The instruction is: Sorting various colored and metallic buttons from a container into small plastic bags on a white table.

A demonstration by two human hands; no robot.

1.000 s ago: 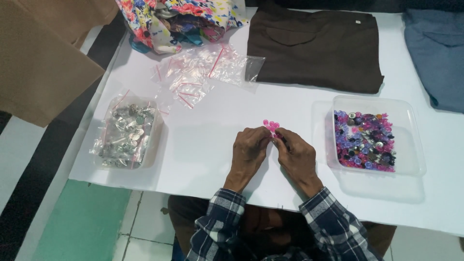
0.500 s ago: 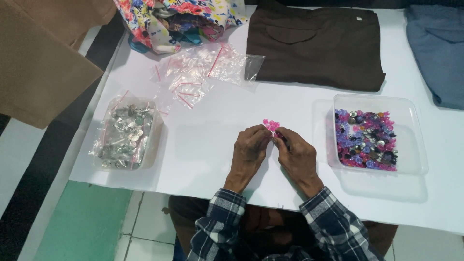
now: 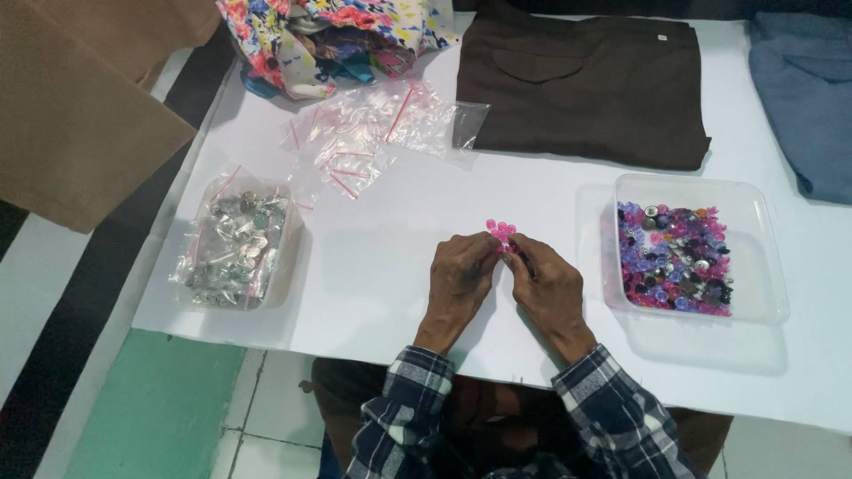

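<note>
Pink buttons (image 3: 500,231), a small cluster of round ones, lie on the white table (image 3: 382,266) at the fingertips of both hands, near the middle of the view. The left hand (image 3: 461,277) and right hand (image 3: 548,286) rest side by side, fingers curled inward and meeting over the near edge of the cluster; whether either actually pinches a button cannot be told, since the knuckles hide the tips. Plaid sleeves are cut off at the bottom edge.

At 3 o'clock from the hands sits a clear plastic tray (image 3: 760,257) of mixed purple, pink and metallic buttons. At 9 o'clock is a clear bag of silvery metal pieces (image 3: 233,250), too small to make out singly. Farther off, at 11 o'clock, lie empty little zip bags (image 3: 373,133), crumpled. At 12 to 1 o'clock a folded brown garment (image 3: 586,84) lies flat, with flowered cloth (image 3: 328,35) and blue cloth (image 3: 803,98) cut off by the frame.
</note>
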